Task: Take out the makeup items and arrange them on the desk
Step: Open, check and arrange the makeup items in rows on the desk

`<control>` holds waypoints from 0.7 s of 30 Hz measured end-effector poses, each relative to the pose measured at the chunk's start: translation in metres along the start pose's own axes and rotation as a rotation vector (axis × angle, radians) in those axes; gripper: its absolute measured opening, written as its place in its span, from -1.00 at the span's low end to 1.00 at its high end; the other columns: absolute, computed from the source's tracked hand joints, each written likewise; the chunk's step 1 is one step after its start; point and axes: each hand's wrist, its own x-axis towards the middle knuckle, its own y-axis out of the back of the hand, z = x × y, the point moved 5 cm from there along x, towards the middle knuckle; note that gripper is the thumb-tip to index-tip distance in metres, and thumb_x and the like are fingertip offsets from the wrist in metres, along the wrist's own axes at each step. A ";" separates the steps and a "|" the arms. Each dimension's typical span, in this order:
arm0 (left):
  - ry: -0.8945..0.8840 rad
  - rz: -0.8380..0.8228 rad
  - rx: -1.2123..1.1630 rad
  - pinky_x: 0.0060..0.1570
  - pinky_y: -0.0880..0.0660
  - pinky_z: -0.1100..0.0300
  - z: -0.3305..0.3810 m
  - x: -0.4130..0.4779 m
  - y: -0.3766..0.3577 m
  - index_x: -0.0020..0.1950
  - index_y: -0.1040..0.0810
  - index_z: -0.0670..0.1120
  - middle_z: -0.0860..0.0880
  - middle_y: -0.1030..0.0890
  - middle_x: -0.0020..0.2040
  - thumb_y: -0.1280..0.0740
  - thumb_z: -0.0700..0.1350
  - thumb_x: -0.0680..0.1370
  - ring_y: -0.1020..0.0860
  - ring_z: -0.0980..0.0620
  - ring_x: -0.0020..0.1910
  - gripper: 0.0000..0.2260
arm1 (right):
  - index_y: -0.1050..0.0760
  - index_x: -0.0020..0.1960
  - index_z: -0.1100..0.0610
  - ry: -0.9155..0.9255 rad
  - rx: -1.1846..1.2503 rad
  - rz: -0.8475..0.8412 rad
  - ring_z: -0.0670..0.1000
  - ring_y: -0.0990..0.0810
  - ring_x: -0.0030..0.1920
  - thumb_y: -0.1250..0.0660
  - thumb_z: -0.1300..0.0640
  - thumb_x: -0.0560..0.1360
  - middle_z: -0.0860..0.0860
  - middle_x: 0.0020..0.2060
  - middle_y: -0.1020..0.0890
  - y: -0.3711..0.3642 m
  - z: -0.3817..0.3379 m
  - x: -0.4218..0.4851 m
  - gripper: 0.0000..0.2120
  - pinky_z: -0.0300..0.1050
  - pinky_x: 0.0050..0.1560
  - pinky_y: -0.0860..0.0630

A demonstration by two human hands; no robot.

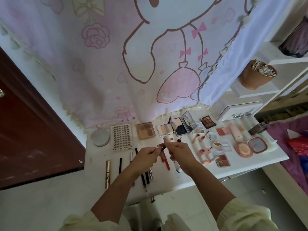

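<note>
The left hand (146,155) and the right hand (180,152) are meeting above the middle of the white bench (260,161). Both are closing on one dark pencil (163,148): the left fingertips are pinching one end, and the right fingers are curling round the other. The pencil is hanging clear of the surface.

Directly below the hands, a red pencil (165,160) is lying flat. The black pencils (144,177) are lying under the left wrist, their tips reaching almost to the front edge. A gold tube (107,174) is lying further left, well apart from them.

Along the back edge, a round jar (100,137), a lash card (122,136), a four-pan palette (146,130) and an open mirror compact (181,125) are forming a row against the hanging cloth (100,64).

To the right, a pink round compact (250,145) is sitting open near the side edge. A red palette (223,160) is sitting close to the front edge.

Bare surface is showing at the left front, beside the gold tube, and at the right front corner.
</note>
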 end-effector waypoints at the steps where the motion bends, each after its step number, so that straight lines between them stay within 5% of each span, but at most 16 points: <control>1: 0.002 0.002 0.003 -0.48 -0.19 0.34 0.000 0.000 -0.001 -0.08 -0.64 -0.07 0.06 -0.33 -0.42 -0.18 0.06 0.64 -0.21 0.13 -0.49 -0.68 | -0.68 0.03 0.16 -0.003 0.004 -0.001 -0.12 -0.36 -0.40 -0.25 -0.03 0.59 -0.15 -0.59 -0.41 0.000 0.000 0.000 -0.68 -0.30 -0.32 -0.36; 7: 0.046 -0.041 -0.050 -0.47 -0.16 0.33 -0.003 -0.002 -0.003 -0.02 -0.65 -0.04 0.06 -0.30 -0.42 -0.17 0.15 0.62 -0.19 0.13 -0.48 -0.65 | -0.66 0.07 0.20 0.007 0.036 -0.005 -0.14 -0.39 -0.36 -0.26 -0.01 0.59 -0.21 -0.59 -0.48 0.001 -0.003 -0.001 -0.68 -0.27 -0.28 -0.35; 15: 0.055 -0.108 -0.252 -0.43 -0.22 0.31 -0.001 0.002 -0.006 0.04 -0.69 -0.07 -0.03 -0.44 -0.26 -0.20 0.04 0.63 -0.32 0.13 -0.40 -0.70 | -0.67 -0.02 0.03 -0.018 0.054 0.042 -0.07 -0.34 -0.41 -0.28 -0.18 0.54 -0.03 -0.46 -0.37 0.003 0.001 0.012 -0.67 -0.21 -0.28 -0.36; 21: 0.234 0.202 -1.022 -0.52 -0.41 0.36 -0.017 0.020 0.010 -0.01 -0.60 -0.19 -0.03 -0.43 -0.32 -0.22 -0.11 0.63 -0.39 0.13 -0.40 -0.79 | -0.61 -0.17 0.11 0.075 -0.027 0.196 -0.08 -0.43 -0.37 -0.33 0.10 0.55 -0.01 -0.37 -0.53 0.012 0.003 0.011 -0.83 -0.23 -0.28 -0.42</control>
